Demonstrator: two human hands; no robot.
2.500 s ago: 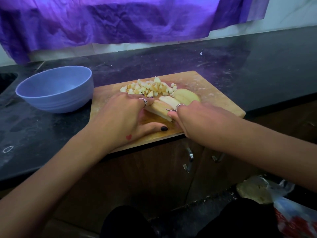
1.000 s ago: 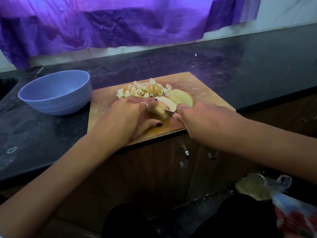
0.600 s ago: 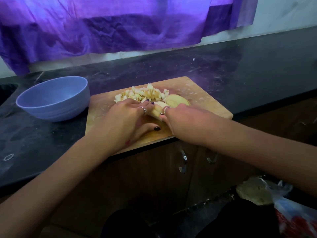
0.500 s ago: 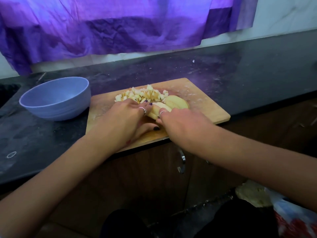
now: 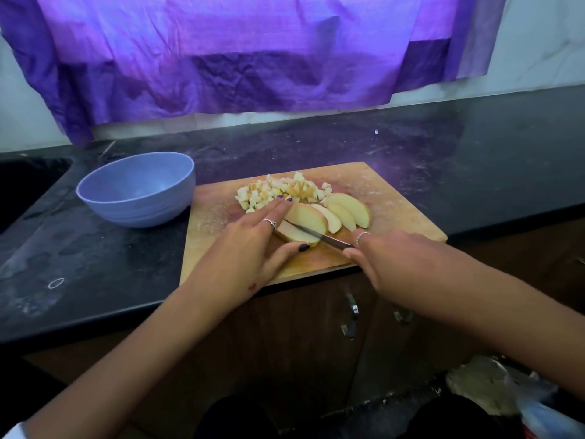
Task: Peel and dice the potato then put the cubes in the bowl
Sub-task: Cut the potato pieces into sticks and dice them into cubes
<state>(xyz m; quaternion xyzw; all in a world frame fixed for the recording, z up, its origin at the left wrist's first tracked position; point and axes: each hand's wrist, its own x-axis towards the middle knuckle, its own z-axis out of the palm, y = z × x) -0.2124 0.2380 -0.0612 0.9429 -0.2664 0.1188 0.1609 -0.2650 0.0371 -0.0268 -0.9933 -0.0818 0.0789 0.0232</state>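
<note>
Head view, left to right. Blue bowl (image 5: 136,191) is sitting on the black worktop (image 5: 95,264) just beside the left edge of the cutting board (image 5: 395,213), with bare worktop lying open to its left and front. Diced cubes (image 5: 278,191) are piling at the board's far side. Left hand (image 5: 250,251) is pressing flat, fingers together, on the nearest potato slice (image 5: 304,223); more slices (image 5: 345,210) are fanning rightward. Right hand (image 5: 389,258) is gripping the knife (image 5: 319,237), handle hidden; blade is lying across the slice. Board's near edge is overhanging the worktop front. Bag (image 5: 538,407) at lower right is cut off.
</note>
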